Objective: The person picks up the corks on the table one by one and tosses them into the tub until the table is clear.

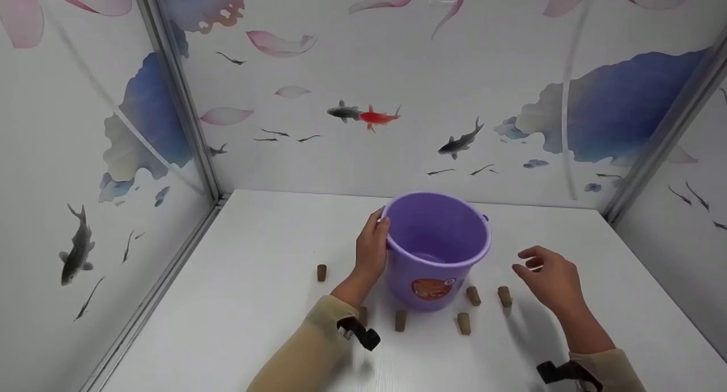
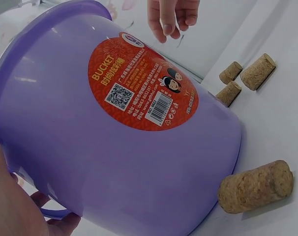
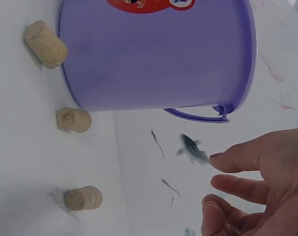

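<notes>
A purple bucket [image 1: 429, 284] with a red label stands upright on the white table, its inside showing no contents in the head view. My left hand [image 1: 372, 250] grips its left rim and side, thumb at the rim; in the left wrist view the fingers of the left hand [image 2: 16, 206] curl by the handle [image 2: 55, 213]. To the right of the bucket, my right hand [image 1: 551, 278] hovers with bent, relaxed fingers, touching nothing. Several corks stand around the bucket's base, among them a cork [image 1: 505, 296] nearest the right hand and a cork [image 2: 257, 187] close to the bucket in the left wrist view.
One cork [image 1: 322, 272] stands apart on the left of the table [image 1: 255, 227]. Printed wall panels [image 1: 341, 170] with fish and petals enclose the back and both sides, joined by metal posts [image 1: 187, 96]. My left sleeve [image 1: 306, 346] lies over the front of the table.
</notes>
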